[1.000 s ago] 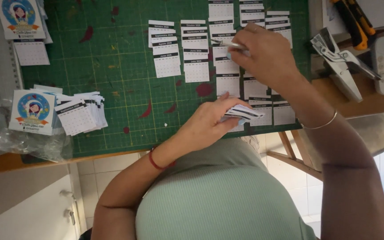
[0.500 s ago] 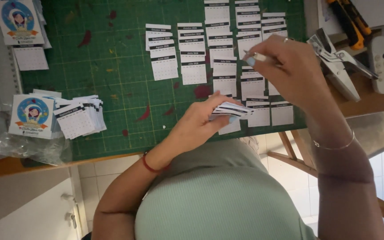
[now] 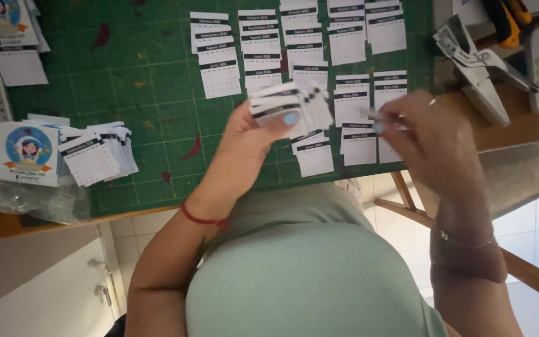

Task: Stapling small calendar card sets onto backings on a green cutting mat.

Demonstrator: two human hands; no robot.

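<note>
Head view: one green cutting mat (image 3: 145, 81) on wooden worktop (image 3: 7, 228), top edge cut off. Roughly seven columns of small calendar slips (image 3: 219, 68) laid overlapping on mat; exact count unclear, upper rows cropped. One loose heap of slips (image 3: 98, 156) at left beside one round-picture card (image 3: 27, 151). One metal punch tool (image 3: 475, 72) at right. Left hand (image 3: 251, 140), grip clenched on fanned stack of slips (image 3: 291, 106) above mat. Right hand (image 3: 422, 140) blurred, pinching single slip (image 3: 375, 117), barely visible.
</note>
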